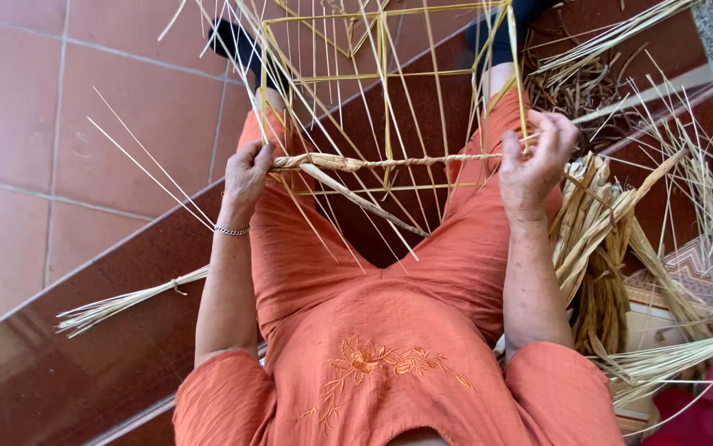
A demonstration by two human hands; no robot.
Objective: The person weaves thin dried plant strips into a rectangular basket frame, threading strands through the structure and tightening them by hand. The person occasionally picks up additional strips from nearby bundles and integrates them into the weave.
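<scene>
At the frame's centre, a seated person's left hand (246,176) and right hand (535,157) each pinched an end of a twisted fibre rope (389,162), stretching it taut across an upright cane frame (385,91) above their lap.

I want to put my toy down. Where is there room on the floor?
Bare tiles lie beside the left hand, above the thin bundle. By the right hand it is crowded: straw pile, loose stalks. The frame fills the lap.
</scene>
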